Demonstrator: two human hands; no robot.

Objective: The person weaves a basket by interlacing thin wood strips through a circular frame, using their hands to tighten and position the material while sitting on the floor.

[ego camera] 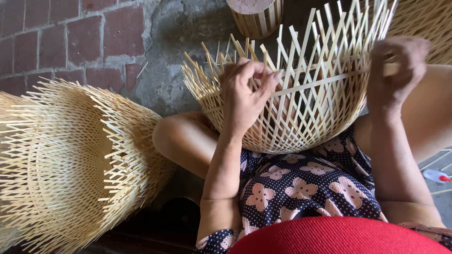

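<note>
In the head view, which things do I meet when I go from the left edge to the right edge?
Stacked baskets → left hand on the unfinished basket → right hand, pinching a strip at the basket's rim → small bottle with a red cap.

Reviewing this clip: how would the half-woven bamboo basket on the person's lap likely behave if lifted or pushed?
The half-woven basket is probably light: thin strips in an open lattice. Its loose strip ends stick up unbound, so they would likely flex and splay. The left hand and right hand grip its rim; the rounded bottom may rock.
</note>
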